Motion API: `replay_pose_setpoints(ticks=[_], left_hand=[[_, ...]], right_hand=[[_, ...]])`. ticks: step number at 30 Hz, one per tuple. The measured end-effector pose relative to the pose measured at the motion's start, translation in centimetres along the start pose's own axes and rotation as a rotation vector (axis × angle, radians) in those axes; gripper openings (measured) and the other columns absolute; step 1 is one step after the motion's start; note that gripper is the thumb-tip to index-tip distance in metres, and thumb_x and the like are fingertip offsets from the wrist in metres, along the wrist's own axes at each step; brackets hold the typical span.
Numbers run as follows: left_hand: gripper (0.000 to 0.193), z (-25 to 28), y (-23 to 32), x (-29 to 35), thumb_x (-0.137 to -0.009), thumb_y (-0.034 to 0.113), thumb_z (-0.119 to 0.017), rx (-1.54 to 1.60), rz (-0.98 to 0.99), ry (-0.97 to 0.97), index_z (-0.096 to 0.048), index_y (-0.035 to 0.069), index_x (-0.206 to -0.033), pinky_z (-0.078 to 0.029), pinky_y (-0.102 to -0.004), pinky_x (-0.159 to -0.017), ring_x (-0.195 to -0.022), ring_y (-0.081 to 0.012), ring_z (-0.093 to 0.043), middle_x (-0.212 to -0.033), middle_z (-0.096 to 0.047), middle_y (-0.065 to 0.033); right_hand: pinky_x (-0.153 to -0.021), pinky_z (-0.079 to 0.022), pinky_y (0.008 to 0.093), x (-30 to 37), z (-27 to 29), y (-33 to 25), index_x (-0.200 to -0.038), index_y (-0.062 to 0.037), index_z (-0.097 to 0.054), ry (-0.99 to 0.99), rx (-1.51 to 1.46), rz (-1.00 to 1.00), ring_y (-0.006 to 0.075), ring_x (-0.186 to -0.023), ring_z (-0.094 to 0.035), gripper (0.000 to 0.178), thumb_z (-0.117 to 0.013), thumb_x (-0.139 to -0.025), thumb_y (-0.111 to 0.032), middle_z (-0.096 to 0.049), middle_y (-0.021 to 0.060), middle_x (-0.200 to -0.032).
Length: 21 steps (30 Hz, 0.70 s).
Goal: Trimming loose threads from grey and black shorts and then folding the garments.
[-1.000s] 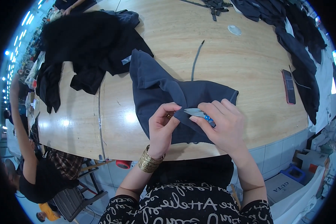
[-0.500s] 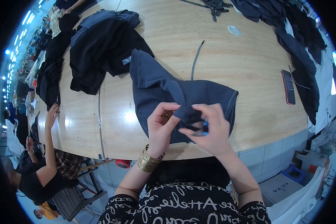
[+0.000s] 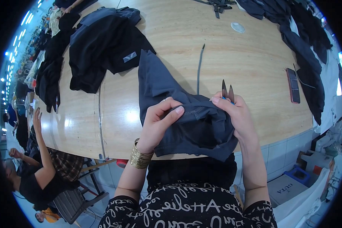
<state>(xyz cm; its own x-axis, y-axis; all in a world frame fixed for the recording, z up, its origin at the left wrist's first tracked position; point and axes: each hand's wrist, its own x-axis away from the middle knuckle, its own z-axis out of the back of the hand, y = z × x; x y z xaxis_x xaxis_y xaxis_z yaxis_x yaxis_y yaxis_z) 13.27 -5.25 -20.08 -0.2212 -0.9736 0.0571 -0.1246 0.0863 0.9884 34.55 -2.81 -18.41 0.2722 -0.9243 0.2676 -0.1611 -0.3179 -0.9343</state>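
A dark grey garment (image 3: 161,85) lies partly on the table in front of me, its near part lifted and opened at an edge. My left hand (image 3: 159,119) pinches this edge between thumb and fingers, beside a stitched seam. On the other side, my right hand (image 3: 237,112) grips the same edge with the thumb on top. Small thread snips (image 3: 227,91) with a bit of blue are also held in my right hand, blades pointing away from me. The garment's lower part hangs over the near table edge.
Black and grey garments (image 3: 98,49) are heaped at the left, more dark garments (image 3: 307,72) at the right. A thin grey cord (image 3: 200,68), a phone (image 3: 293,85) and a pale disc (image 3: 238,27) lie on the table (image 3: 262,64). A co-worker's hand (image 3: 37,118) is at the far left.
My right hand has moved right and taken hold of the garment edge, with the snips' blades now showing. The edge is spread wider between my hands, and the garment's near part has come toward me.
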Motion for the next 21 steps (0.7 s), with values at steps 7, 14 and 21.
replay_pose_setpoints(ticks=[7,14,21], left_hand=[[0.013,0.1,-0.1,0.3,-0.090,0.009,-0.056,0.082,0.021,-0.009,-0.061,-0.002,-0.087,-0.035,-0.0170,-0.067,-0.074,-0.0019,-0.044,-0.078,-0.053,0.0040],[0.015,0.0,-0.4,0.2,-0.091,0.011,-0.055,0.093,0.046,0.001,-0.062,-0.002,-0.089,-0.037,-0.0169,-0.071,-0.076,-0.0014,-0.047,-0.080,-0.056,0.0049],[0.015,0.0,-0.5,0.0,-0.091,0.012,-0.055,0.162,0.072,0.136,-0.063,0.000,-0.090,-0.038,-0.0172,-0.075,-0.078,-0.0009,-0.049,-0.081,-0.059,0.0052]], right_hand=[[-0.059,-0.030,0.0182,0.2,-0.7,-0.4,-0.081,-0.0033,-0.062,0.044,0.011,-0.021,0.0006,-0.064,-0.039,0.010,-0.063,-0.083,-0.013,-0.046,-0.0089,-0.068],[-0.059,-0.035,0.0188,0.8,0.2,-0.7,-0.083,-0.0005,-0.064,-0.001,0.375,0.095,0.0027,-0.064,-0.046,0.010,-0.068,-0.078,-0.008,-0.058,-0.0028,-0.074],[-0.054,-0.031,0.0211,1.4,3.3,-0.1,-0.077,-0.0018,-0.063,0.094,0.343,0.019,0.0030,-0.058,-0.042,0.017,-0.071,-0.078,-0.017,-0.048,-0.0061,-0.059]])
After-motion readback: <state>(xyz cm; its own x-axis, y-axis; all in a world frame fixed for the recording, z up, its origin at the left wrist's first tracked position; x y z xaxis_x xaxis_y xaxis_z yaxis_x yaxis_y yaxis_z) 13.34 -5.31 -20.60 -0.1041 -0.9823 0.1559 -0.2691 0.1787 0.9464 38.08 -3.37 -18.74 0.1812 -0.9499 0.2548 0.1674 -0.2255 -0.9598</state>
